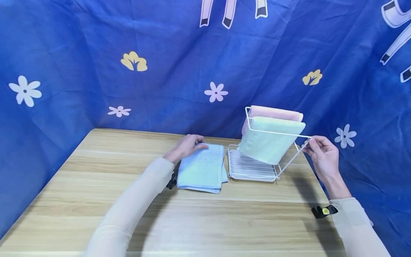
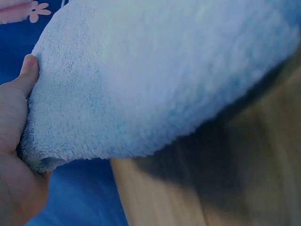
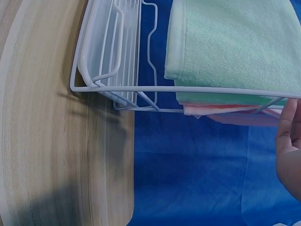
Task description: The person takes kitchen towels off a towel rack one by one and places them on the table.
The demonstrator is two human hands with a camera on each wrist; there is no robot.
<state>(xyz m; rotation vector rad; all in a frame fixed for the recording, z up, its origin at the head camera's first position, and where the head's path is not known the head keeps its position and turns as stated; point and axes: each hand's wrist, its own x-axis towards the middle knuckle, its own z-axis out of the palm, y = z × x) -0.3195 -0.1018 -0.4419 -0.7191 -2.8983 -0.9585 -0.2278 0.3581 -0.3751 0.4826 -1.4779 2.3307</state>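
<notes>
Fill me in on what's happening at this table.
A person's left hand holds a folded blue towel, just left of a white wire rack that stands on the table. The right hand grips the rack's upper right corner. A green towel and, behind it, a pink towel hang from the rack's upper part; the blue one is not on it.
</notes>
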